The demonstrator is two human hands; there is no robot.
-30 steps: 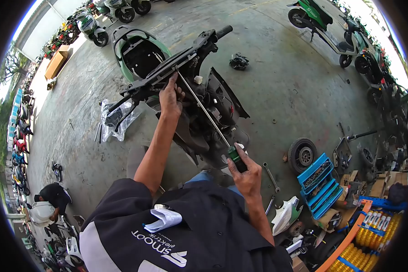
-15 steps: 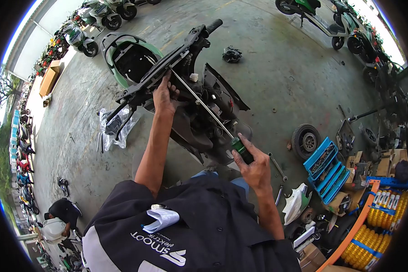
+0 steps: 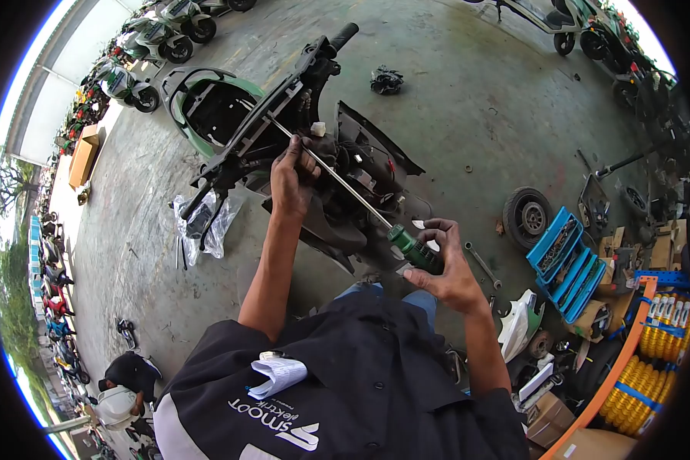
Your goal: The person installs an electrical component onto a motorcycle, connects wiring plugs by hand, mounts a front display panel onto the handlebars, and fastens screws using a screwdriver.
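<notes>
A long screwdriver with a green handle (image 3: 415, 249) slants across the stripped scooter front (image 3: 345, 180), its tip at the dark handlebar assembly (image 3: 272, 115). My left hand (image 3: 294, 180) has its fingers closed around the metal shaft, below the handlebar. Around the green handle curve the fingers and thumb of my right hand (image 3: 448, 264), more loosely than the left. Wires and a small white connector (image 3: 318, 129) show in the open scooter body. Behind the handlebar is the green-edged seat opening (image 3: 218, 115).
A blue toolbox (image 3: 567, 264), a wheel (image 3: 527, 217) and a wrench (image 3: 483, 266) lie on the right. Plastic wrap (image 3: 215, 222) lies left of the scooter. An orange rack (image 3: 606, 376) holds yellow coils. A person (image 3: 126, 383) bends down at lower left.
My left hand has moved from beside the handlebar down onto the shaft. My right hand has shifted on the handle, its fingers more spread. The view has turned, moving the surroundings in frame.
</notes>
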